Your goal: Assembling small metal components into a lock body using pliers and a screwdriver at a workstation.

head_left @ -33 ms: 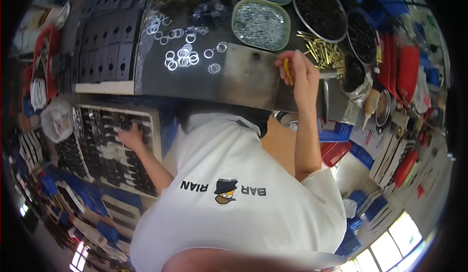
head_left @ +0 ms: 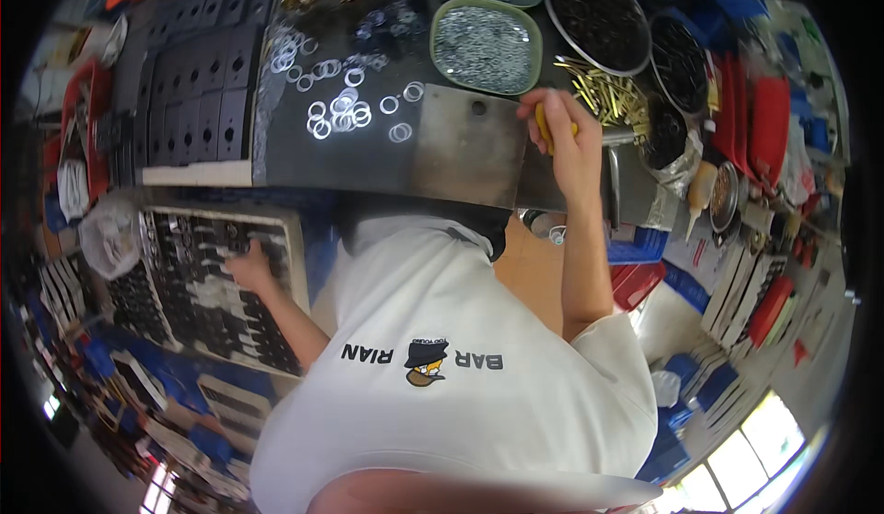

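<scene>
At the right end of the bench, my right hand [head_left: 564, 129] is closed round a small tool with a yellow handle [head_left: 543, 129]; its working end is hidden by my fingers. Just left of it lies a flat grey metal plate [head_left: 460, 150] with one dark round hole near its far edge. Low on the left, my left hand [head_left: 250, 270] reaches over a pale-rimmed tray [head_left: 296, 261] filled with rows of small dark and light parts. Its fingers are apart, with nothing visible between them. Several shiny metal rings [head_left: 345, 113] lie loose on the dark bench, left of the plate.
A green tub [head_left: 536, 49] of small silvery parts stands behind the plate, beside a round pan [head_left: 599, 18] of dark pieces. Brass-coloured pins [head_left: 603, 90] lie behind my right hand. Black blocks with holes [head_left: 198, 109] fill the bench's left. A white squeeze bottle [head_left: 700, 193] is at right.
The yellow handle is tilted a little differently in my right hand, and the bench has shifted slightly left in view. My left hand stays over the tray.
</scene>
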Action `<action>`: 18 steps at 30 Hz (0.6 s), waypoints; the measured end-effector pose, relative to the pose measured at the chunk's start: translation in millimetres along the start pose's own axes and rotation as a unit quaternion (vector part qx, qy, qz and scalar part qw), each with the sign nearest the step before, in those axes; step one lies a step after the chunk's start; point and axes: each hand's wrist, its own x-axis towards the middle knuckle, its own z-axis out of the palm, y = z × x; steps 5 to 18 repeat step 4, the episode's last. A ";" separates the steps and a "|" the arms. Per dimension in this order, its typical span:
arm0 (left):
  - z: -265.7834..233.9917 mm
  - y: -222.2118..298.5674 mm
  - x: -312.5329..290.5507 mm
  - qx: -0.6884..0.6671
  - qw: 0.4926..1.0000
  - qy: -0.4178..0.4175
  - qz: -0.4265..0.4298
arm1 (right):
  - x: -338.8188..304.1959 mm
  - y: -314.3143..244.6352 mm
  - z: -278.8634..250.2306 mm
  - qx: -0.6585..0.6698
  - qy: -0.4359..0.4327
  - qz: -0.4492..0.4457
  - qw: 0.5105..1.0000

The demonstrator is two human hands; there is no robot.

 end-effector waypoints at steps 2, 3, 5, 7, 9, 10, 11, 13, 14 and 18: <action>-1.0 -2.4 9.4 0.048 0.993 0.092 0.059 | 12.5 -7.2 -21.1 -0.111 0.058 -0.063 0.990; -32.6 12.6 -1.9 -0.024 0.993 0.089 0.068 | 15.9 -12.5 -34.3 -0.225 0.093 -0.121 0.962; -33.5 21.6 -0.4 -0.025 0.993 0.087 0.077 | 22.8 -31.4 -48.8 -0.226 0.105 -0.051 0.967; -33.5 21.6 -0.4 -0.025 0.993 0.087 0.077 | 22.8 -31.4 -48.8 -0.226 0.105 -0.051 0.967; -33.5 21.6 -0.4 -0.025 0.993 0.087 0.077 | 22.8 -31.4 -48.8 -0.226 0.105 -0.051 0.967; -33.5 21.6 -0.4 -0.025 0.993 0.087 0.077 | 22.8 -31.4 -48.8 -0.226 0.105 -0.051 0.967; -33.5 21.6 -0.4 -0.025 0.993 0.087 0.077 | 22.8 -31.4 -48.8 -0.226 0.105 -0.051 0.967; -33.5 21.6 -0.4 -0.025 0.993 0.087 0.077 | 22.8 -31.4 -48.8 -0.226 0.105 -0.051 0.967; -33.5 21.6 -0.4 -0.025 0.993 0.087 0.077 | 22.8 -31.4 -48.8 -0.226 0.105 -0.051 0.967; -33.5 21.6 -0.4 -0.025 0.993 0.087 0.077 | 22.8 -31.4 -48.8 -0.226 0.105 -0.051 0.967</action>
